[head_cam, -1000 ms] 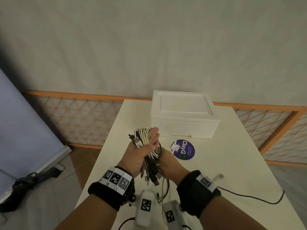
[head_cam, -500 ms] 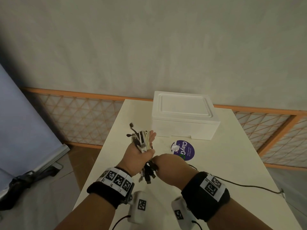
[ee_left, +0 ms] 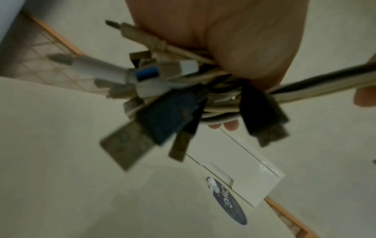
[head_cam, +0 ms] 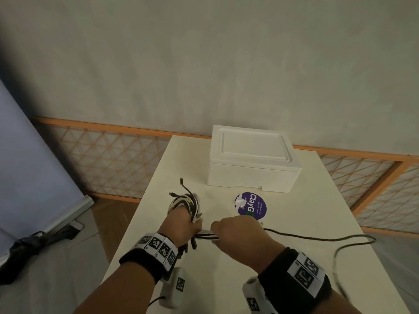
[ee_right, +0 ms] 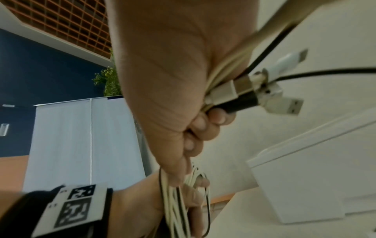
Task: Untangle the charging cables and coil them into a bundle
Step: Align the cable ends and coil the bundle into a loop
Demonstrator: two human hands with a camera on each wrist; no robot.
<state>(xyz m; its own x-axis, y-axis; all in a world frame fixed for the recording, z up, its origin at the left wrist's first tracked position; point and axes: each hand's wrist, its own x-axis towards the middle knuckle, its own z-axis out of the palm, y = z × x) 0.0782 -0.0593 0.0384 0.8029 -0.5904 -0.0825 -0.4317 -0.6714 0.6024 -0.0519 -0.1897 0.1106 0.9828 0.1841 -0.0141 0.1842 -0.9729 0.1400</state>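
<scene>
Curling round a bundle of white and black charging cables [head_cam: 187,206], the left hand [head_cam: 179,225] fingers grip it above the cream worktop [head_cam: 283,223]. Right hand [head_cam: 238,234] fingers clench strands stretched from it; one black cable [head_cam: 317,239] trails right, near a white foam box [head_cam: 251,158].

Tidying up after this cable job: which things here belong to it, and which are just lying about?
In use: cable bundle in left hand; strands pulled by right hand; black cable trailing across table.
Lying about: foam box; purple sticker.
</scene>
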